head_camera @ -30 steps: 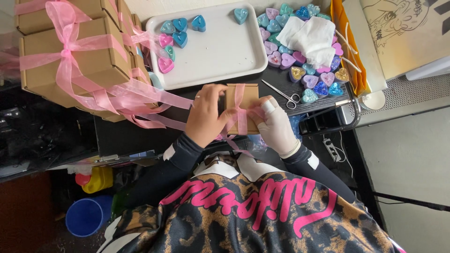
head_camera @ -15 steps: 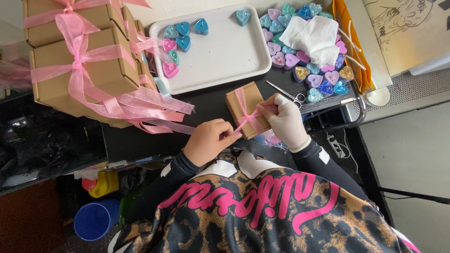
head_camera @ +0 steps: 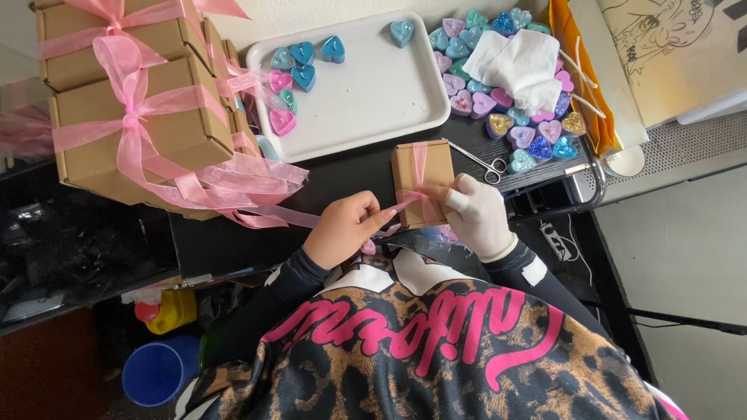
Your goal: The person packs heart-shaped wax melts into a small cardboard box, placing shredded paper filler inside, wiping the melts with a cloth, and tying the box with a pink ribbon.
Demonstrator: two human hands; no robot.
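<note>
On white tray (head_camera: 389, 101): heart candles (head_camera: 303, 54); both hands pinch box (head_camera: 421, 167) ribbon (head_camera: 420, 159).

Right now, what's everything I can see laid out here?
Small cardboard box: one, brown, on the dark table, pink ribbon running over it.
Stacked boxes: several, brown, tied with pink bows, at the left.
Tray: one, white, behind the small box, holding a few blue and pink hearts.
Heart shapes: many, blue, pink, purple and gold, piled right of the tray.
White cloth: one, lying on the hearts.
Scissors: one pair, silver, right of the small box.
Bucket: one, blue, on the floor at lower left.
Left hand: bare, pinching the ribbon near the box.
Right hand: in a white glove, fingers on the box and ribbon.
</note>
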